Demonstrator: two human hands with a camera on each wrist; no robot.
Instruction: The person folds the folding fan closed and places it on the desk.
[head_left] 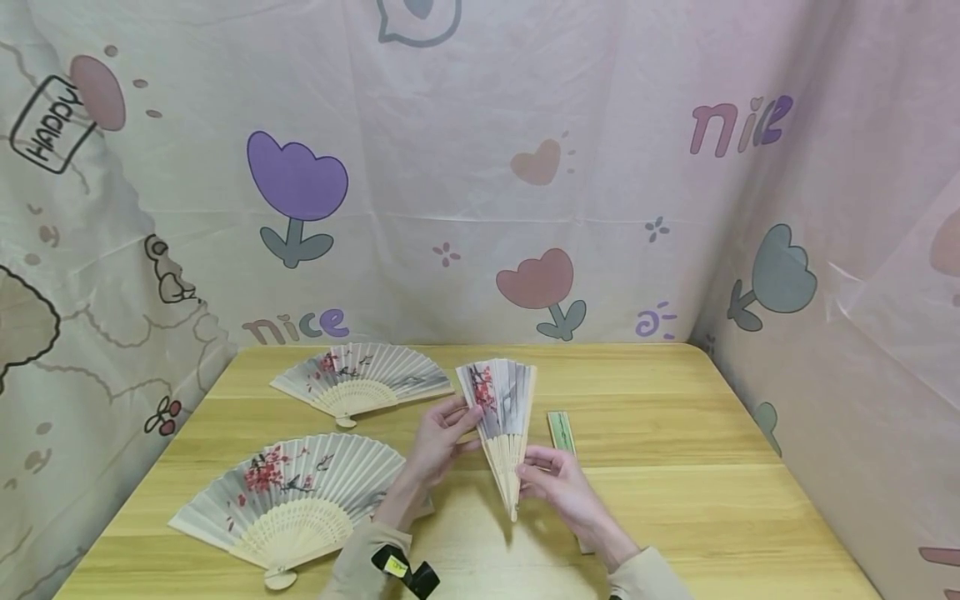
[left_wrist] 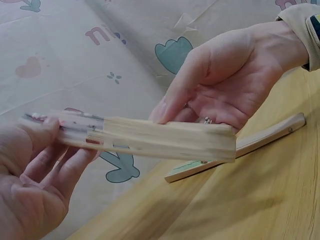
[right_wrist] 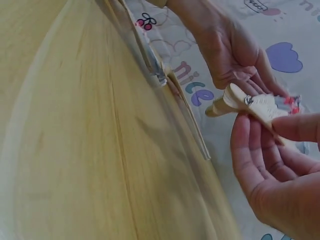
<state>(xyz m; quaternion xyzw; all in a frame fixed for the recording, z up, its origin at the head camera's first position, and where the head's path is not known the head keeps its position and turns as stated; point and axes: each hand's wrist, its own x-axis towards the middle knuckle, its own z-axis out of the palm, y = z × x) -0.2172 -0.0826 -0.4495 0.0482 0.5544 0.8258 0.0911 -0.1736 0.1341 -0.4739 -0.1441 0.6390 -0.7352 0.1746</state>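
The desk [head_left: 712,508] bears a near spread fan [head_left: 300,500] and a far spread fan [head_left: 371,383]. Above it: a partly opened fan [head_left: 504,412], left hand [head_left: 441,440] pinching its left side, right hand [head_left: 557,482] its right. I judge unfolding underway; next calls for drawing both sides evenly apart.

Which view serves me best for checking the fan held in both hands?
The head view: the partly opened fan faces the camera, its blossom picture and ribs both visible. The left wrist view shows it nearly edge-on and blurred; the right wrist view shows mainly its narrow end, foreshortened and partly covered.
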